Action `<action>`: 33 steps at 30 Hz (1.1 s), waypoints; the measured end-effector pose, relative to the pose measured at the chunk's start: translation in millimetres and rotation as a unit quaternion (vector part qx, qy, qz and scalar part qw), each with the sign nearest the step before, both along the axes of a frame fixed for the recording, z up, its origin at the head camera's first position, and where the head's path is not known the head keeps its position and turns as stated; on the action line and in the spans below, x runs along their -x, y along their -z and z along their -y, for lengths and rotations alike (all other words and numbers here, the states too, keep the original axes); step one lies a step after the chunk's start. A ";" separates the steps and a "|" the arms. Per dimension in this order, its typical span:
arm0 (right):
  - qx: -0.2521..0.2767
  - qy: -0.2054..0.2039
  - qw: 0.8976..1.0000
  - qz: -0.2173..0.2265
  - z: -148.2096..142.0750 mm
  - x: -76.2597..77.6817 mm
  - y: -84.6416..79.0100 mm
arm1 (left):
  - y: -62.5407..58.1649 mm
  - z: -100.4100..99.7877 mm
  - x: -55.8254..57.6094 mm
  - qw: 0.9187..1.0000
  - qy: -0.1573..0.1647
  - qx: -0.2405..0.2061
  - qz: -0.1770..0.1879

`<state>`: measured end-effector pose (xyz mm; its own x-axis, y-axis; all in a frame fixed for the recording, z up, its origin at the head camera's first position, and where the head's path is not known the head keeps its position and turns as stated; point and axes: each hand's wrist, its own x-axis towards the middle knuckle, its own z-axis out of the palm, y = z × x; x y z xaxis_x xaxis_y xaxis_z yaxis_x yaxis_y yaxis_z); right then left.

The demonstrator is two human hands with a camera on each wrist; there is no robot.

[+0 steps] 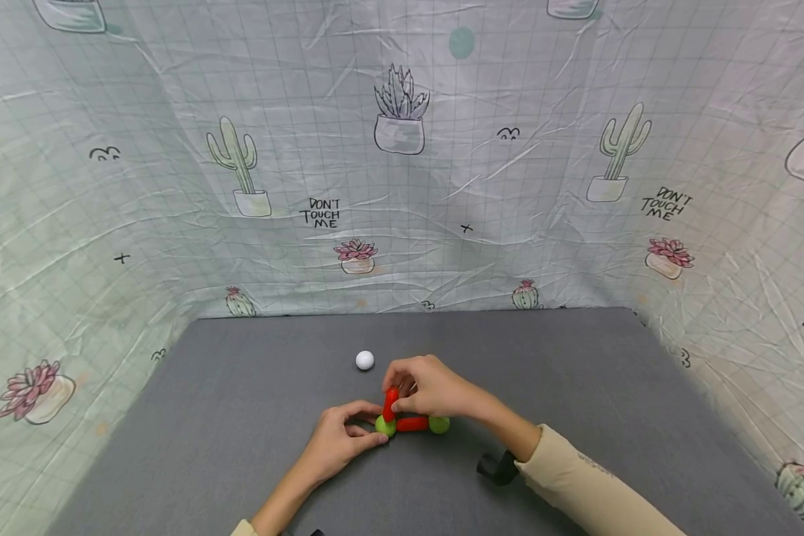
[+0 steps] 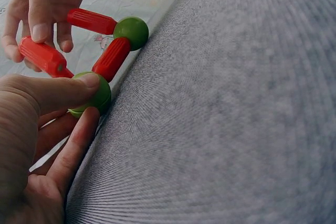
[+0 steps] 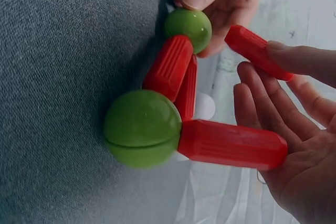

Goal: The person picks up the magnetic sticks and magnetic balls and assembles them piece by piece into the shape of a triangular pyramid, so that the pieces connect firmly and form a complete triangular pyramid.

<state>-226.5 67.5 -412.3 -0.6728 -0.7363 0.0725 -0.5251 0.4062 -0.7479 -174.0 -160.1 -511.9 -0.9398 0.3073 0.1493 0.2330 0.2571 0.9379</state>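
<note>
My left hand (image 1: 338, 439) pinches a green ball (image 2: 92, 95) between thumb and fingers, low at the grey surface. A red ribbed rod (image 2: 111, 59) joins that ball to a second green ball (image 3: 143, 128). From the second ball another red rod (image 3: 233, 144) sticks up. My right hand (image 1: 432, 387) pinches a loose red rod (image 3: 257, 52) between thumb and fingers. This rod's free end is close to the left-hand ball, with a small gap in the right wrist view. A further red rod (image 3: 187, 90) shows partly behind the joining rod.
A white ball (image 1: 365, 360) lies on the grey surface (image 1: 275, 372) beyond the hands. Part of a white ball (image 3: 206, 107) also shows behind the rods in the right wrist view. A printed cloth (image 1: 442, 186) with cactus drawings stands around the back and sides.
</note>
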 end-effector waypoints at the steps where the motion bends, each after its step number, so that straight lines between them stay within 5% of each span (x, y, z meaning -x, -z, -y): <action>1: -0.002 -0.001 1.000 -0.003 1.1 -0.6 -0.1 | 0.1 0.0 0.1 1.000 0.000 0.000 0.000; 33: -0.033 0.035 0.999 -0.003 2.5 1.7 4.1 | -1.5 0.4 -0.1 1.000 0.002 -0.002 0.007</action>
